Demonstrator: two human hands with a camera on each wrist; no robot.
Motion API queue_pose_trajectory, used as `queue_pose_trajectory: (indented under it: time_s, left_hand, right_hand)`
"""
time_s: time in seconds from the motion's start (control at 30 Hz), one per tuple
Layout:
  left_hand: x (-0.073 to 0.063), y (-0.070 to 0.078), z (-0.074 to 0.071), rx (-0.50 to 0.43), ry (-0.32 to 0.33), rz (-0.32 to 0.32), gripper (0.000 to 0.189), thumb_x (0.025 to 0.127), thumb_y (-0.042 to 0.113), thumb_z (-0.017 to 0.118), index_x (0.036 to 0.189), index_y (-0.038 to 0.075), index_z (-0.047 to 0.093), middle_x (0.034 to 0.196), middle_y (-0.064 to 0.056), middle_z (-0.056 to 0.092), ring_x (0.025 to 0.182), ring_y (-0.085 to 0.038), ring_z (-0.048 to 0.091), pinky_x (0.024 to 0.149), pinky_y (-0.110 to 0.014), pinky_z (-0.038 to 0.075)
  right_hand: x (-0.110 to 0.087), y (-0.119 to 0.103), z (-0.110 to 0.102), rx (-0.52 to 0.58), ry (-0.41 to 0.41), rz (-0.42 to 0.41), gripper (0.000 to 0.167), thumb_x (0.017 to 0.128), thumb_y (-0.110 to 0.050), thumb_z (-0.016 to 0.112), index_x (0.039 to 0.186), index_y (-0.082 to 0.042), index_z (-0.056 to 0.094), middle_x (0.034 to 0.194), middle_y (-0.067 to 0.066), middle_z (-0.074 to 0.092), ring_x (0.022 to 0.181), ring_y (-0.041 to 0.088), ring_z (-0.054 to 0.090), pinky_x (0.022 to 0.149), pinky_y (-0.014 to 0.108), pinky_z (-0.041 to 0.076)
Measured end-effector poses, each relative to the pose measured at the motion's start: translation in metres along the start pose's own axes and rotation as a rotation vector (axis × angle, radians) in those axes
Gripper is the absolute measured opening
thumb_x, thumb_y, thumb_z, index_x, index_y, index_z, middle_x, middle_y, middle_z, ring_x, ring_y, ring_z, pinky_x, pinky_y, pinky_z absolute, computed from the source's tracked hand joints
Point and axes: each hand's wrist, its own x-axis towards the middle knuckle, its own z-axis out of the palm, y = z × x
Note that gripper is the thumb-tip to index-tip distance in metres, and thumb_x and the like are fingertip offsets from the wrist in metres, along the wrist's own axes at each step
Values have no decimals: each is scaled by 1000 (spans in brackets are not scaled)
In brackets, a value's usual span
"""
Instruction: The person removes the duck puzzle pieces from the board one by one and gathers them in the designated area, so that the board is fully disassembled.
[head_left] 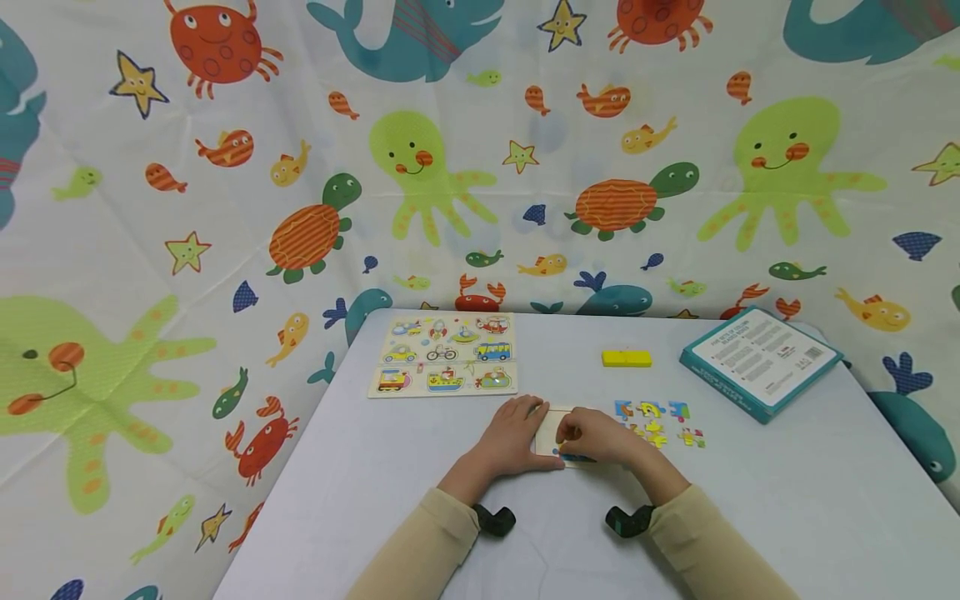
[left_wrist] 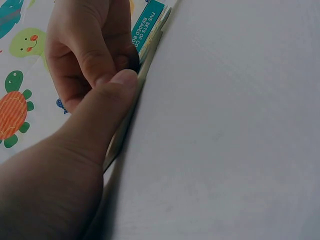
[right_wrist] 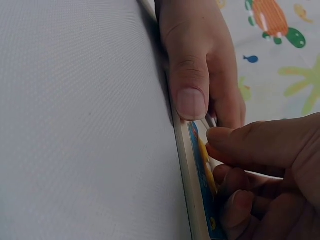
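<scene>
My left hand [head_left: 510,437] holds a small pale wooden puzzle board [head_left: 546,423], its thumb along the near edge and its fingers at the far side. Over the board, my right hand [head_left: 600,437] has its thumb and fingers pinched together on a small yellow puzzle piece [right_wrist: 204,152], mostly hidden by the fingers. Blue printed pieces [right_wrist: 201,167] lie along the board's near edge, under the right hand. Just right of that hand, several loose jigsaw pieces [head_left: 651,408] in blue, yellow and other colours are spread on the table.
A larger vehicle puzzle board [head_left: 420,337] lies at the back left. Behind the loose pieces sits a yellow block [head_left: 626,358]. The teal-edged box [head_left: 761,358] is at the back right. A sea-animal cloth [head_left: 487,200] hangs behind the white table [head_left: 337,500].
</scene>
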Motion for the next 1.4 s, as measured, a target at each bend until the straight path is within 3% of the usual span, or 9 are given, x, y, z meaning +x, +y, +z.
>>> queue_pose_trajectory:
  time_s: [0.4, 0.97, 1.23, 1.4]
  left_hand:
    - [0, 0, 0, 8, 8, 7, 107, 77, 86, 49, 156, 16, 32, 153, 1, 36, 145, -20, 30, 124, -41, 22]
    - [-1, 1, -1, -11, 4, -5, 107, 76, 86, 50, 155, 17, 33, 153, 1, 36, 145, -20, 30, 124, -42, 22]
    - [-2, 1, -2, -18, 6, 2, 107, 76, 87, 49, 155, 16, 33, 153, 1, 36, 145, -20, 30, 124, -43, 22]
    - [-2, 1, -2, -16, 11, 7, 107, 77, 86, 49, 155, 16, 33, 152, 1, 36, 145, -20, 30, 124, -42, 22]
  right_hand:
    - [-1, 0, -1, 11, -6, -21, 7, 89, -15, 72, 91, -16, 65, 88, -4, 59, 80, 13, 52, 72, 28, 45]
    - [-3, -2, -2, 63, -17, 21, 10, 90, -11, 67, 91, -20, 62, 83, -5, 60, 78, 14, 53, 69, 28, 44]
    - [-1, 3, -5, 95, -29, 25, 2, 93, -16, 64, 92, -16, 63, 84, -6, 61, 81, 15, 55, 74, 31, 45]
    - [-2, 6, -9, 104, -19, 40, 5, 95, -19, 62, 94, -14, 63, 85, -6, 61, 82, 15, 54, 73, 31, 44]
